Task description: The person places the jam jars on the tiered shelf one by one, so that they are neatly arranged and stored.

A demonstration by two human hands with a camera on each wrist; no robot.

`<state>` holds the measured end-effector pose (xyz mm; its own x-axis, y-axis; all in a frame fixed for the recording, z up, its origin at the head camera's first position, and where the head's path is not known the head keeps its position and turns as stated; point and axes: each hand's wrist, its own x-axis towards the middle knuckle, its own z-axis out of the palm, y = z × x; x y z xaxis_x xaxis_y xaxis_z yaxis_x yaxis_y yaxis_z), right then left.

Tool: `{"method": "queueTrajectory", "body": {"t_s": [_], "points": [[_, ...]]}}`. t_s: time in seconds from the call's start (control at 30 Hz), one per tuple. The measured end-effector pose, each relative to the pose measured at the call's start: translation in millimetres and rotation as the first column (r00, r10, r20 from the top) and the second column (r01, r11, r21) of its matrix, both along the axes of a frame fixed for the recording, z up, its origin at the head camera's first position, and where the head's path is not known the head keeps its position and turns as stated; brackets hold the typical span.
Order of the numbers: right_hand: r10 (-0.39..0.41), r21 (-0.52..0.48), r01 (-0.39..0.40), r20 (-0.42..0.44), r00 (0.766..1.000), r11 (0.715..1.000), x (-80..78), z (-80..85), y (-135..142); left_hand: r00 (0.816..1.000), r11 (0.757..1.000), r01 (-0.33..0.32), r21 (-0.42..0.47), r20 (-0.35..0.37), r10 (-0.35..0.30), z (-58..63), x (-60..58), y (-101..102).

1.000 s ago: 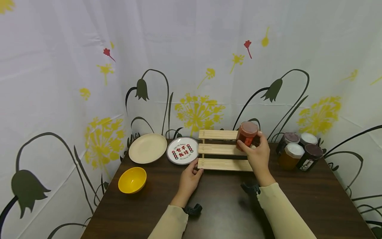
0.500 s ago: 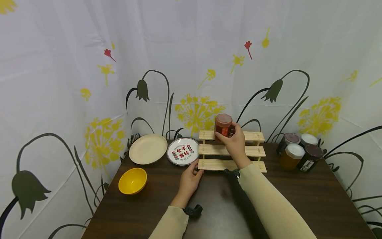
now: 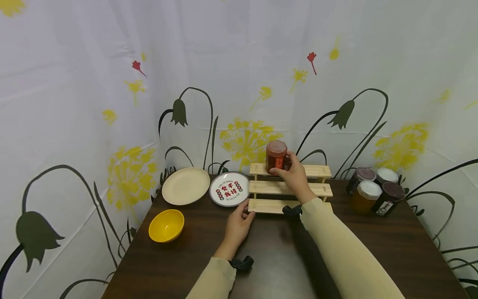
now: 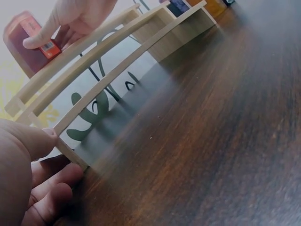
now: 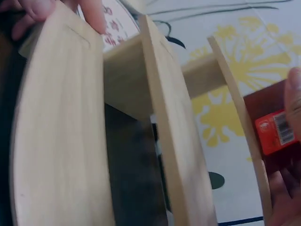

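A three-tier bamboo rack [image 3: 272, 187] stands on the dark table toward the back. My left hand [image 3: 237, 225] holds its front left corner; in the left wrist view the thumb [image 4: 40, 139] lies on the lowest slat with the fingers curled beneath. My right hand [image 3: 295, 173] grips a lidded jar [image 3: 276, 154] with reddish-brown contents and a red label [image 5: 275, 132]. The jar is upright at the left end of the top tier, its base right at the slat. In the right wrist view the jar is partly cut off by the frame edge.
Several lidded jars [image 3: 367, 191] stand grouped to the right of the rack. Left of it lie a white plate with red characters [image 3: 229, 199] and a cream plate [image 3: 186, 185]. A yellow bowl [image 3: 166, 225] sits nearer the front left. A patterned curtain [image 3: 239, 83] hangs behind.
My right hand has carried the jar leftward from the rack's right-middle, up and then slightly down onto the top tier's left end. My left hand has stayed at the rack's corner.
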<state>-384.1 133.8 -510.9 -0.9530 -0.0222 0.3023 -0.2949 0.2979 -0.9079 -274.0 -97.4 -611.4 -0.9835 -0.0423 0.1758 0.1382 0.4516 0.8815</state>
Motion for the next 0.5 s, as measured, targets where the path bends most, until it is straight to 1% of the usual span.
{"method": "queueTrajectory", "body": {"t_s": [0.07,0.13,0.23,0.33,0.5], "points": [[0.038,-0.009,-0.038,0.020,0.999,0.999,-1.5,0.8,0.1,1.000,1.000,-0.006,0.005,0.010,0.006,-0.1,-0.6,-2.0],[0.047,-0.018,-0.047,0.030,0.998,0.999,-3.3,1.8,-1.4,1.000,1.000,-0.005,0.006,0.011,0.005,-0.2,-2.1,-3.4],[0.012,-0.021,-0.012,0.038,0.999,1.000,-4.2,3.2,-6.4,1.000,1.000,-0.005,-0.001,0.022,0.005,-0.3,-3.4,-3.2],[-0.033,0.007,0.033,0.059,0.998,0.999,-2.2,4.4,-11.6,1.000,1.000,-0.014,-0.009,0.022,0.014,-0.1,-2.0,-2.0],[-0.065,0.029,0.063,0.063,0.996,0.998,0.7,7.6,-11.7,0.999,1.000,-0.015,-0.017,0.032,0.015,2.3,-1.7,0.5]]}}
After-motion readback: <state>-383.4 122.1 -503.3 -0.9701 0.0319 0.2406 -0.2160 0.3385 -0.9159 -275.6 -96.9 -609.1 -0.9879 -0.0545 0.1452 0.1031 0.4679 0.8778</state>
